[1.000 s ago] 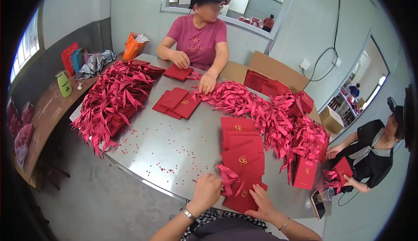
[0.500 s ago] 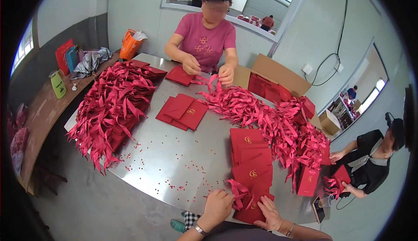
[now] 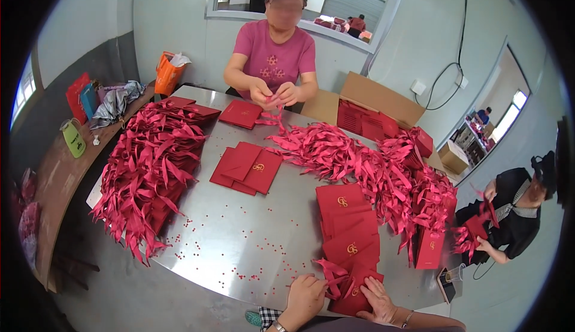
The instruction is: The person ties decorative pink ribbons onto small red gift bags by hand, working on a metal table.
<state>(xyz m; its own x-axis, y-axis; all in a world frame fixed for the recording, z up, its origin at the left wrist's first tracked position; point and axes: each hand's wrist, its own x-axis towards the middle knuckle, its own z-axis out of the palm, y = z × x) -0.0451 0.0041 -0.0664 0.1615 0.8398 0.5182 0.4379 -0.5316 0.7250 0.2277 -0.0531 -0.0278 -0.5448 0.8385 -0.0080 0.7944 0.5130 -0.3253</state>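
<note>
Close to the near table edge lies a small red paper gift bag (image 3: pixel 353 301) with a gold emblem, flat on the end of an overlapping row of red bags (image 3: pixel 350 249). My left hand (image 3: pixel 305 299) is curled at the bag's left side, its fingers closed on a pinkish-red ribbon (image 3: pixel 330 274); the fingertips are partly hidden. Flat across the bag's right side rests my right hand (image 3: pixel 377 299), fingers stretched out and pressing on the paper.
A big heap of ribboned bags (image 3: pixel 153 170) covers the table's left; a ribbon pile (image 3: pixel 353 158) curves along the far right. Stacked bags (image 3: pixel 247 167), red dots, a phone (image 3: pixel 446 285) and a plastic cup (image 3: pixel 455 272) lie about. Two co-workers (image 3: pixel 275 59) (image 3: pixel 509 218) handle ribbons and bags.
My view has shifted slightly; my hands stay at the same bag. The co-worker opposite has brought both hands together on a ribbon. The co-worker at right has raised one hand beside a bag.
</note>
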